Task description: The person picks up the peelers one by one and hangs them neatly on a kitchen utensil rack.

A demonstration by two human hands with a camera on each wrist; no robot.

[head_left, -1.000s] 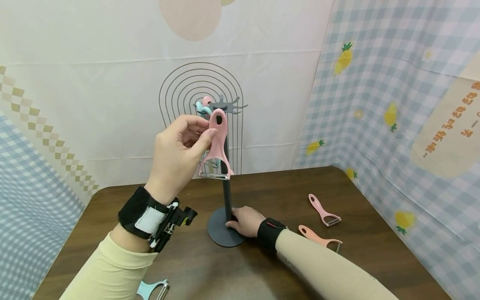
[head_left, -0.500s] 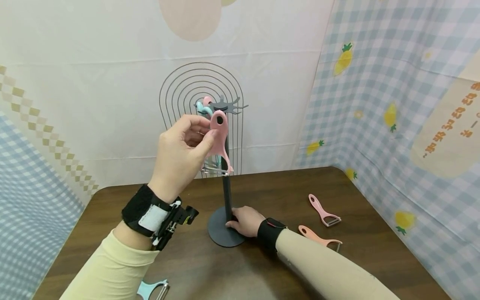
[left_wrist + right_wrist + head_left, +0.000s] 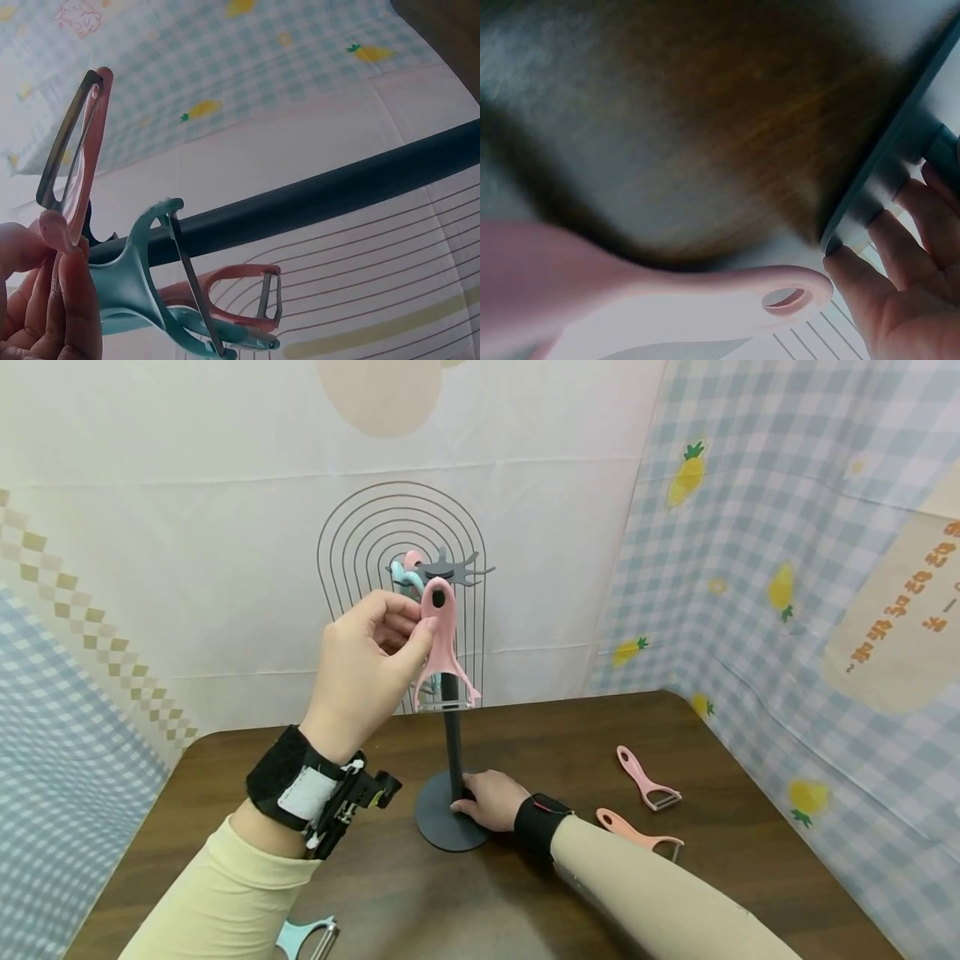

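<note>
My left hand pinches the handle of a pink peeler between thumb and fingers, blade end down. The hole at its top is just below the hooks of a dark grey stand, overlapping them in the head view. Behind my fingers, a light-blue peeler and another pink peeler hang on the stand, partly hidden in the head view. Low down, my right hand holds the stand at its foot, thumb by the pole and fingertips on the round base.
On the right of the brown table lie a pink peeler and an orange peeler, near my right forearm. A light-blue peeler lies at the front left, partly behind my left sleeve. Cloth walls stand behind and at the sides.
The pink peeler in my left hand has turned and its blade end has swung slightly right; the hand has shifted slightly right. My right hand stays at the stand's foot.
</note>
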